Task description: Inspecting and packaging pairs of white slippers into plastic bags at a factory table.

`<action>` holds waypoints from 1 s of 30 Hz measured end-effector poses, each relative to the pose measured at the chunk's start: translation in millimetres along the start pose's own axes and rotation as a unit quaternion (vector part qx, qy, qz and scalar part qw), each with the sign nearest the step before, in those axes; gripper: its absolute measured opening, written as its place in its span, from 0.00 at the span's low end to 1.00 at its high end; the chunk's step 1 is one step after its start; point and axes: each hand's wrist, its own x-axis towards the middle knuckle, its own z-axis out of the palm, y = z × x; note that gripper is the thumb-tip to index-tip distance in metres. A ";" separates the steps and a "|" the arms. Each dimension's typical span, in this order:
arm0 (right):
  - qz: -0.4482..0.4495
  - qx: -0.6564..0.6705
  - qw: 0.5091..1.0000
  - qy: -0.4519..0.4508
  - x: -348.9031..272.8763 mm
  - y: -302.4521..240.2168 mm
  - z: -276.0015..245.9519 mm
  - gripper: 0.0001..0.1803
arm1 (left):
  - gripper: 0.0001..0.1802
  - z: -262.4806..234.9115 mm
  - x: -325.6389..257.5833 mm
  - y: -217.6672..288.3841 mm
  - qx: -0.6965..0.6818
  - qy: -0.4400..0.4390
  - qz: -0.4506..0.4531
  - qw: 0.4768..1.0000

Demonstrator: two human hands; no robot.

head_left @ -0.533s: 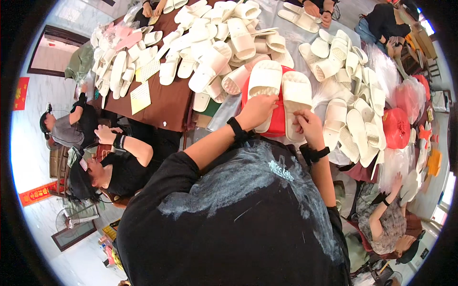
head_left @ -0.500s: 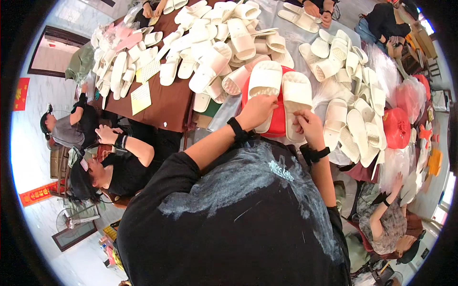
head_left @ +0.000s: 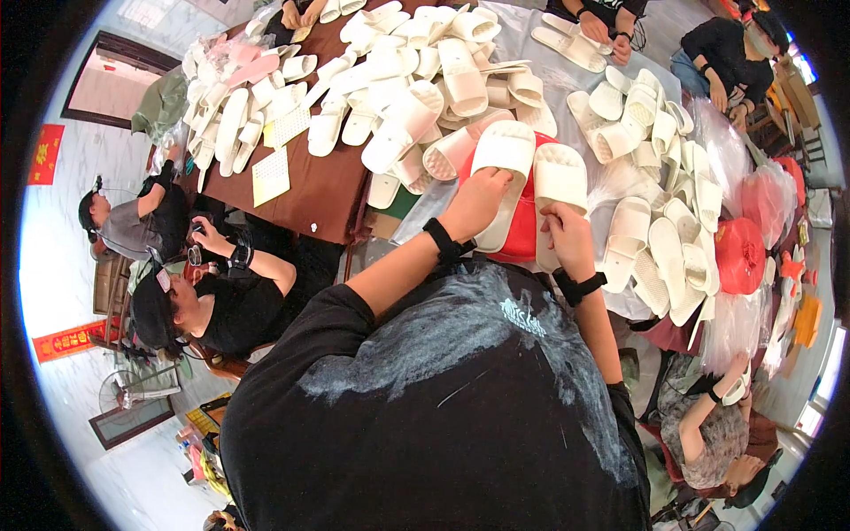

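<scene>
Two white slippers lie side by side in front of me, toes away, on a red round surface point(head_left: 522, 232). My left hand point(head_left: 474, 205) is closed at the strap opening of the left white slipper point(head_left: 505, 149), fingertips against the strap's edge. On the right white slipper point(head_left: 561, 184), my right hand point(head_left: 569, 237) has its fingers bent and pressed at the near edge of the strap. Both wrists wear black bands. Whether anything small sits between my fingertips is hidden.
Beyond my hands a big heap of white slippers point(head_left: 403, 115) covers the table, with another pile point(head_left: 677, 239) at the right. Yellowish sheets point(head_left: 271, 177) lie on the brown tabletop point(head_left: 323, 199). Co-workers sit left and right; red round items point(head_left: 740, 255) and clear plastic bags stand at far right.
My right hand has moved up onto the right slipper's strap edge. My left fingers have shifted slightly at the left strap. The co-worker at the left has moved a hand.
</scene>
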 end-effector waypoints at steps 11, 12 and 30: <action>-0.018 -0.048 0.998 0.036 3.0 -1.7 6.7 0.08 | 0.12 -37.9 -9.9 21.3 0.057 -0.084 -0.006 0.995; -0.027 -0.069 0.996 0.040 2.8 -0.9 6.7 0.08 | 0.12 -41.1 -8.1 23.1 0.054 -0.086 -0.013 0.995; -0.112 -0.230 0.965 0.053 -3.9 0.2 6.7 0.10 | 0.14 -13.8 -1.4 2.4 -0.203 -0.088 -0.217 0.951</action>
